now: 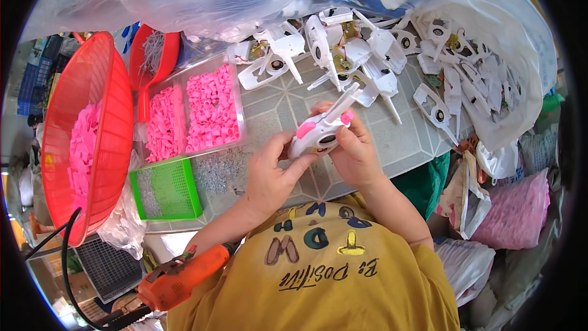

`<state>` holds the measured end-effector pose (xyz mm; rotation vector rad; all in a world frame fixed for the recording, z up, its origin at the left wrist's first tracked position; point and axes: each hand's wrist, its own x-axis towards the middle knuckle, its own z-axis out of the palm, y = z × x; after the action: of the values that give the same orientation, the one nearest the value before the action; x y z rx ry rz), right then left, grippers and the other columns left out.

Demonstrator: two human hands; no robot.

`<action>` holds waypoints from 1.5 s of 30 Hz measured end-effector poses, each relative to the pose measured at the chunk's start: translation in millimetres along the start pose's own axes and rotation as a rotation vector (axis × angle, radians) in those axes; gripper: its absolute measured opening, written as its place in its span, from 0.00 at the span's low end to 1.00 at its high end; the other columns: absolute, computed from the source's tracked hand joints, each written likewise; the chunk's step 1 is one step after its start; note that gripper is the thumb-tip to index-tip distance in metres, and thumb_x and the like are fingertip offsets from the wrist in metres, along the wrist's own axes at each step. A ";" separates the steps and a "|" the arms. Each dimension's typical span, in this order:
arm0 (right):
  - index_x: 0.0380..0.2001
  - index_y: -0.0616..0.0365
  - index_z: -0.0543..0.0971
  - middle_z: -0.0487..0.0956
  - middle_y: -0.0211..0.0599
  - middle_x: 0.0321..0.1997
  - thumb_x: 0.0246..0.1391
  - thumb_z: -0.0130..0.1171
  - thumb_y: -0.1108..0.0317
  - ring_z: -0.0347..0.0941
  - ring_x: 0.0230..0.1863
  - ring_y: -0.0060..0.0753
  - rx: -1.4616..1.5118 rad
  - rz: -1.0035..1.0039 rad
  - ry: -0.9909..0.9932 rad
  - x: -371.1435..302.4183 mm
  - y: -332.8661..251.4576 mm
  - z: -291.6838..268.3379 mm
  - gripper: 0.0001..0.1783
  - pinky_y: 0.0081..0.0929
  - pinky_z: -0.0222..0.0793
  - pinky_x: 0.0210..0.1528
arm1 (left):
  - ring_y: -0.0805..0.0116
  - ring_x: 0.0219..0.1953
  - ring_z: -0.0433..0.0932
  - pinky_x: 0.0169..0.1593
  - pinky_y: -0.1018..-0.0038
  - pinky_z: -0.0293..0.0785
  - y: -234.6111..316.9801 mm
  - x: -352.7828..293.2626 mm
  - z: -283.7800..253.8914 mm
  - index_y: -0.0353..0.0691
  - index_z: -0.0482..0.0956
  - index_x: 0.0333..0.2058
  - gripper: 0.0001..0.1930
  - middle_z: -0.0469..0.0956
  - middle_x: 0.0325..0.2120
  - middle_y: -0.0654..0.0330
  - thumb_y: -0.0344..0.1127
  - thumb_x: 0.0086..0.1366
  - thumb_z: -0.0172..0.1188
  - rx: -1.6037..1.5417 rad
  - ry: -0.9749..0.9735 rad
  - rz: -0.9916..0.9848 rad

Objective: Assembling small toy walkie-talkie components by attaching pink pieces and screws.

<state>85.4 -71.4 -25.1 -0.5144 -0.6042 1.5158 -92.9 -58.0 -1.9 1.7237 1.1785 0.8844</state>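
Between both hands, above the near part of the table, is a white plastic toy body [312,138] with pink pieces on it and a dark round part in its side. My left hand [274,168] grips its left end, the thumb along the lower edge. Curled round the right end is my right hand [356,147], its thumb close to a pink piece [346,117]. A slim white arm of the toy points up and to the right. Similar white bodies [277,61] lie piled beyond my hands, some with circuit boards and wires showing.
A clear tray [241,107] holds small pink parts in two compartments. Left of it are a red basket [55,141] and a red scoop [144,101]. A green basket [193,193] lies beside loose screws [217,168]. An orange power tool [184,276] hangs lower left; a white sack [520,92] of bodies stands right.
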 end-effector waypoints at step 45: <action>0.57 0.59 0.69 0.70 0.48 0.62 0.61 0.62 0.68 0.66 0.65 0.41 -0.326 -0.297 -0.120 2.7 16.6 -1.4 0.23 0.40 0.62 0.66 | 0.49 0.41 0.75 0.42 0.63 0.76 25.2 19.6 10.3 0.32 0.74 0.46 0.21 0.72 0.41 0.48 0.22 0.52 0.66 0.427 0.248 0.570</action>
<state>73.7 -68.6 -36.9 -0.5557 -0.9858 1.1776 -69.0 -47.0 18.9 2.4223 1.0998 1.2801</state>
